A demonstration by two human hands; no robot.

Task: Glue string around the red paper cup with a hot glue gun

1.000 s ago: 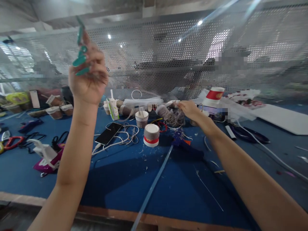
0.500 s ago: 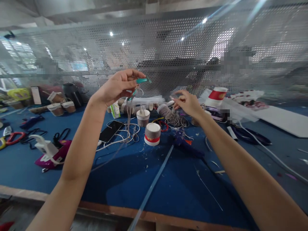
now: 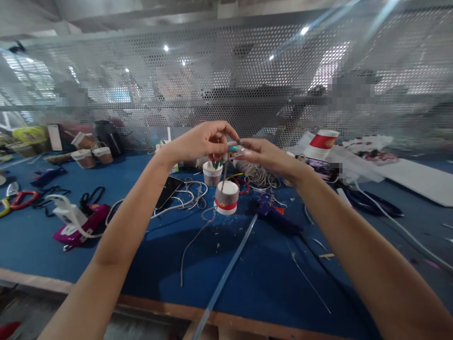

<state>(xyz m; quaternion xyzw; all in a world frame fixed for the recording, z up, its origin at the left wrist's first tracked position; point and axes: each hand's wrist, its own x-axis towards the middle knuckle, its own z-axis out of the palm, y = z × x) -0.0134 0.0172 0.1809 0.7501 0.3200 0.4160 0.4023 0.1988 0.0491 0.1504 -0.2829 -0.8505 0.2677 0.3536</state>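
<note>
My left hand [image 3: 208,141] is raised above the table, its fingers closed on a thin strand of grey-brown twine [image 3: 198,234]. From my fingers the strand drops past the front of a cup wrapped in grey cord with a red band [image 3: 226,198], then trails loose toward the table's front. My right hand [image 3: 264,153] meets the left at the fingertips, its fingers pinched together at the top of the strand. The fingers partly hide the exact grip there. Just behind the wrapped cup stands a second, cord-wrapped cup [image 3: 212,177] with a white rim.
A blue glue gun [image 3: 279,218] with a long clear glue stick [image 3: 226,274] lies on the blue table. Around it are a twine heap [image 3: 260,175], a phone [image 3: 169,191] with white cables, a purple power strip [image 3: 81,226], red-handled scissors [image 3: 24,199], and a red-white paper cup [image 3: 322,143].
My left hand has come down and right, and my right hand has moved left to meet it. The hanging twine has swung right, in front of the wrapped cup.
</note>
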